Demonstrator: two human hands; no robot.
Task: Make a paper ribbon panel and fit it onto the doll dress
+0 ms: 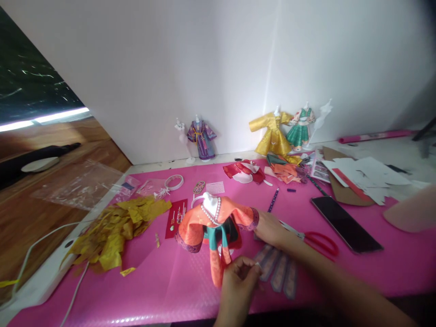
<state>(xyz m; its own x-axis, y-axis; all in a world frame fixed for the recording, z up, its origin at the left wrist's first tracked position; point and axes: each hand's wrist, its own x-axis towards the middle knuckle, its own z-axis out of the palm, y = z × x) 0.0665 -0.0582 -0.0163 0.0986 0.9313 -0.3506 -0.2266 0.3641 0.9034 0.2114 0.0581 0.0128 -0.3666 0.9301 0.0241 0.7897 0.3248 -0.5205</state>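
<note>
In the head view, an orange doll dress (226, 206) with pearl trim and a teal sash hangs on a small white mannequin (211, 203) in front of me. My left hand (238, 279) is closed in a pinch at the dress's lower front, with a small white piece (258, 265) at its fingertips. From the right, my right hand (265, 227) reaches behind the orange sleeve; its fingers are hidden, so I cannot see whether they grip anything. Patterned fabric strips (279, 274) lie fanned out below my right forearm.
Red-handled scissors (320, 243) and a phone (345, 225) lie to the right. Crumpled yellow fabric (119, 225) and a tape roll (174, 182) are at left. Dressed mannequins in purple (202, 138), yellow (272, 131) and green (300, 129) stand along the wall.
</note>
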